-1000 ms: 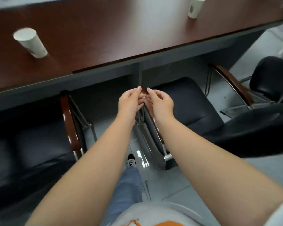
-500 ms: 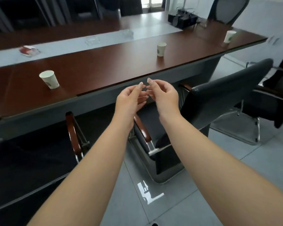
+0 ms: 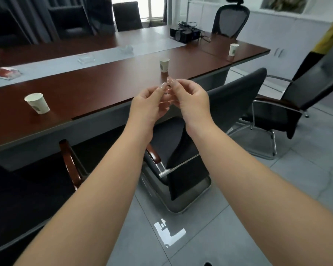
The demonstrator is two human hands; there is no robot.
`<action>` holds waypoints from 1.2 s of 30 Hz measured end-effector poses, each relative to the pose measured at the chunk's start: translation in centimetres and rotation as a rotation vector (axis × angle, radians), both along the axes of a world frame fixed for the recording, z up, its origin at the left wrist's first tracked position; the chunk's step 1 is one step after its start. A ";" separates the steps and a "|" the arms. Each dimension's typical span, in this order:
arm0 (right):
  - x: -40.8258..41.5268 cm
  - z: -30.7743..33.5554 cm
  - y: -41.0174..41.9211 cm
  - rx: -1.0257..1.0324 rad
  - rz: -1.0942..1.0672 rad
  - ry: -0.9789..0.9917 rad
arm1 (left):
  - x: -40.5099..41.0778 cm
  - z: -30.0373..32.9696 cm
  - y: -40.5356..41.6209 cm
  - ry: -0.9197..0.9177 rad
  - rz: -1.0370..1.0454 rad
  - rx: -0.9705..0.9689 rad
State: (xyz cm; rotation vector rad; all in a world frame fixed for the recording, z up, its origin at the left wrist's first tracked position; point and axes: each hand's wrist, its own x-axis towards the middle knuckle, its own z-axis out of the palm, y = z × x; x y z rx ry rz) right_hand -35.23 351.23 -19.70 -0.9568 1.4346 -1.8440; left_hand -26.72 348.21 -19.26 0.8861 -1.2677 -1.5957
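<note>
My left hand (image 3: 150, 104) and my right hand (image 3: 190, 100) are raised side by side in front of me, above the near edge of a long dark-red conference table (image 3: 104, 85). Their thumb and index fingertips meet in the middle. The other fingers are loosely curled, and I see no object between the hands. Both bare forearms reach up from the bottom of the view.
Three paper cups stand on the table: one at the left (image 3: 38, 103), one in the middle (image 3: 164, 65), one at the far right (image 3: 233, 49). A black projector (image 3: 185, 33) and a red packet (image 3: 7, 72) lie farther back. Black chairs (image 3: 229, 100) (image 3: 306, 89) stand on the grey tile floor.
My view has tilted up from the chairs and floor to the tabletop and room. Both hands rose with it and stayed together, fingertips touching.
</note>
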 end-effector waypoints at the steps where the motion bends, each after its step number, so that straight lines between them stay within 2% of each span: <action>1: -0.5 0.0 0.1 -0.003 0.001 -0.005 | -0.3 -0.1 0.3 -0.009 0.007 -0.006; 6: -3.7 0.3 0.7 -0.016 0.130 0.041 | -3.1 0.1 1.8 -0.036 0.092 -0.033; 12: -12.4 -0.8 2.6 0.019 0.333 0.128 | -10.2 -2.2 4.3 -0.016 0.286 0.004; 17: -21.0 0.2 2.7 0.075 0.345 0.211 | -15.1 -2.8 5.9 -0.049 0.443 0.060; 21: -24.9 1.3 0.6 0.060 0.397 0.221 | -17.3 -1.6 5.4 -0.110 0.500 0.000; 29: -29.8 -0.5 -5.6 0.096 0.494 0.470 | -21.5 -1.8 -0.5 -0.538 0.394 -0.164; 33: -33.3 -2.1 -9.4 0.189 0.512 0.699 | -23.5 -2.7 -4.4 -0.865 0.326 -0.307; 36: -36.3 -3.1 -11.5 0.247 0.471 0.976 | -24.5 -3.0 -5.8 -1.197 0.168 -0.372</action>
